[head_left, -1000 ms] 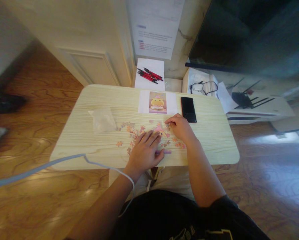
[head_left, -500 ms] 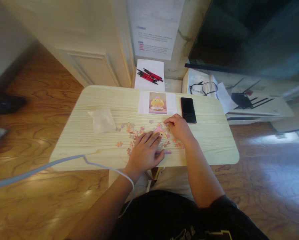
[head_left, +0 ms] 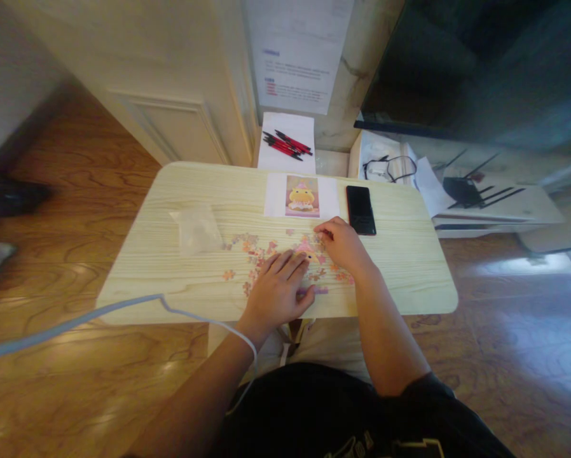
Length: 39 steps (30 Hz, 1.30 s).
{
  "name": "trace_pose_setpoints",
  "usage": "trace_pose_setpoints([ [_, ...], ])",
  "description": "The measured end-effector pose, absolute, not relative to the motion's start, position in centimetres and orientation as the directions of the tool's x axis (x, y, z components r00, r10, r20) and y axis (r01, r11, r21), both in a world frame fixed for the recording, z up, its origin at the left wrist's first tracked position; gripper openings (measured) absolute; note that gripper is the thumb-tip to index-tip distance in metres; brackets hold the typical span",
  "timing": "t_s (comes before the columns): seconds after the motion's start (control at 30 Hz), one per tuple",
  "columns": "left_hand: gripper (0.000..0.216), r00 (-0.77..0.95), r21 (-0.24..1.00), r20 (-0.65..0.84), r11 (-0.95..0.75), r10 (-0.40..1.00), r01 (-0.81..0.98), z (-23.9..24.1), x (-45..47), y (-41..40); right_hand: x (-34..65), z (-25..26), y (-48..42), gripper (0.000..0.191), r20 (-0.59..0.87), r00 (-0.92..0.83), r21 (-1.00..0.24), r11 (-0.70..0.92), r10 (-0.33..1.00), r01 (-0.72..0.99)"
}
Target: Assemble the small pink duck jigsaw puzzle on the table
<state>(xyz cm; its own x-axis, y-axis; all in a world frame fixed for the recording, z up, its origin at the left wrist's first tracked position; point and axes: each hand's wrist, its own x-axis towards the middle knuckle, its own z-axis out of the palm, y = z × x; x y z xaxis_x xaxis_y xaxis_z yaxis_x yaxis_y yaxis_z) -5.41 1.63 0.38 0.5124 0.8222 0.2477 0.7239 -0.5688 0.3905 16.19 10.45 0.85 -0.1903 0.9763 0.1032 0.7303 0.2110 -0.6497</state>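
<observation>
Small jigsaw puzzle pieces [head_left: 255,251] in pink and orange lie scattered over the pale wooden table [head_left: 142,261]. Among them is a joined section [head_left: 311,254] in pink and yellow with a dark eye. My left hand [head_left: 280,286] rests flat with fingers stretched out, its tips at this section's left side and hiding part of it. Just beyond the section's upper right, my right hand [head_left: 341,243] has thumb and index finger drawn together low over the table among pieces. Whatever is between those fingertips is too small to make out. A pink strip of pieces [head_left: 320,291] shows beside my left thumb.
A printed picture [head_left: 302,197] of a yellow character lies at the far edge, with a black phone [head_left: 360,210] to its right. A clear plastic bag [head_left: 197,230] is on the left. Behind the table are red pens [head_left: 285,146] on paper. A grey cable [head_left: 123,303] crosses my left wrist.
</observation>
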Motion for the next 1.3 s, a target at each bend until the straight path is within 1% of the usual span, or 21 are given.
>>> trace_pose_setpoints([
  [0.2,0.050,0.511,0.393,0.243,-0.565,0.825,0.725,0.4,-5.4,1.6,16.2,0.7,10.5,0.011,0.053,-0.181,-0.647,0.172,0.982,0.743],
  [0.4,0.050,0.510,0.390,0.243,-0.564,0.825,0.728,0.3,-5.4,1.6,16.0,1.0,10.6,0.014,0.053,-0.206,-0.614,0.195,0.977,0.765],
  [0.57,0.049,0.509,0.399,0.252,-0.568,0.823,0.720,0.2,-5.4,1.6,16.1,1.0,10.5,0.015,0.093,-0.210,-0.613,0.222,0.973,0.758],
  [0.83,0.047,0.513,0.395,0.253,-0.572,0.820,0.719,0.2,-5.5,1.6,16.1,1.1,10.1,0.007,0.080,-0.198,-0.585,0.207,0.977,0.784],
  [0.97,0.048,0.515,0.395,0.254,-0.574,0.818,0.717,0.4,-5.5,1.6,15.9,0.9,9.9,0.007,0.096,-0.185,-0.604,0.205,0.978,0.770],
  [1.3,0.047,0.521,0.393,0.254,-0.579,0.815,0.714,0.3,-5.4,1.7,16.5,-0.6,10.3,0.010,0.103,-0.160,-0.694,0.187,0.982,0.695],
])
